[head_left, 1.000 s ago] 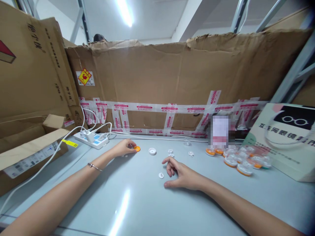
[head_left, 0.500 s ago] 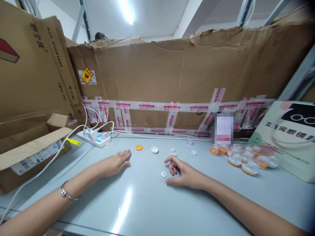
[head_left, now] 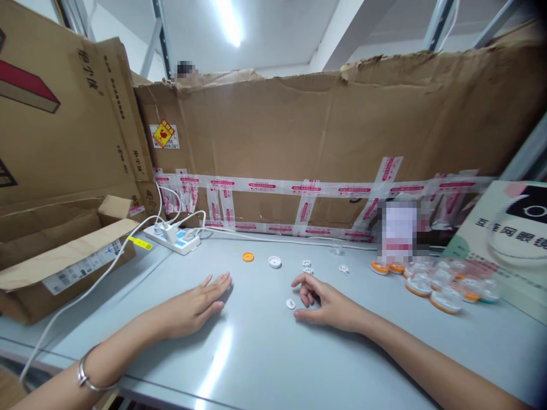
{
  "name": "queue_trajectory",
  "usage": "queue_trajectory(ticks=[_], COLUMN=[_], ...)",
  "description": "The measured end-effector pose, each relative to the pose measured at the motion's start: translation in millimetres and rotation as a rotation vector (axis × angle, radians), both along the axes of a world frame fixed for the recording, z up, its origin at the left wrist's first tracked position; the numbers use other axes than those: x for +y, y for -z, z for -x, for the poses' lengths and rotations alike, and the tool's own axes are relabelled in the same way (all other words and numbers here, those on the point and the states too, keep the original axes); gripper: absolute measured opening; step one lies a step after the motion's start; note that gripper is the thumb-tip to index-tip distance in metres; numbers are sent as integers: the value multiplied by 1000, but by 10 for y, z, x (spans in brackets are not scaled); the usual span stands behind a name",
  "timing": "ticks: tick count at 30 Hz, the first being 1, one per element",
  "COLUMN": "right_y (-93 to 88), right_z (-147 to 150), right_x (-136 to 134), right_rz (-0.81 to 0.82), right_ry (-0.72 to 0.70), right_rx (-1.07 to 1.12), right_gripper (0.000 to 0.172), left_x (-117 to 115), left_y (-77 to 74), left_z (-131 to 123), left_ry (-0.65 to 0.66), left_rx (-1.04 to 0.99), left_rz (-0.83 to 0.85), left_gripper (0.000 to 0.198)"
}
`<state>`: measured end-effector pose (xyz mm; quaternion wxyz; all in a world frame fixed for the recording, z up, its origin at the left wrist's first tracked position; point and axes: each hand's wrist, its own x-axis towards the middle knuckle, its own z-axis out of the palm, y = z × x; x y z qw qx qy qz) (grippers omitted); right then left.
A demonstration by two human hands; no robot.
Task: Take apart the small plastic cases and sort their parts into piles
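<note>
My left hand (head_left: pixel 196 304) lies flat on the grey table (head_left: pixel 265 353), fingers stretched out and holding nothing. An orange ring (head_left: pixel 248 257) sits a short way beyond its fingertips, with a white round cap (head_left: pixel 274 262) to the ring's right. My right hand (head_left: pixel 327 302) rests on the table with its fingers loosely curled and nothing visible in them. A small white disc (head_left: pixel 290 304) lies just left of its fingers. Several tiny white pieces (head_left: pixel 306 264) lie further back.
A cluster of clear round cases with orange bases (head_left: pixel 440 282) stands at the right beside a printed box (head_left: pixel 504 239). A white power strip (head_left: pixel 173 238) with cables and an open cardboard box (head_left: pixel 64 256) are at the left. A taped cardboard wall (head_left: pixel 325 148) closes the back.
My left hand let go of the orange ring and drew back toward me, now lying flat. The right hand has barely moved. The view shifted slightly.
</note>
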<state>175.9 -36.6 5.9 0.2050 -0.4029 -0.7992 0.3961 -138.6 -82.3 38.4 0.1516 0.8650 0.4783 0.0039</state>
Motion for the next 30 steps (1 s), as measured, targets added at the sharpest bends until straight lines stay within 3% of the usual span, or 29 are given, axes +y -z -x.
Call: queue_trajectory(ticks=[5,9,13,18,30], right_y=[-29,-23,-7,-9,-38], right_z=[11,14,11,13,37], right_x=[-5,-1,6,7,-22], right_rz=[9,21,14,12,1], right_ry=[-5,-9,-8,-8,7], right_rx=[-4,4,10,7,-1], right_gripper=[39,37,35,34,31], left_x=[182,387,484,418,358], left_y=[-30,32,127,136,192], left_z=[232,455,521,507,677], left_ry=[-144,-289,-262,-252,-222], left_rx=[-144,-28,153,238,125], left_rz=[-108,-284,-343,-362,-392], left_gripper=[49,48,44,41,41])
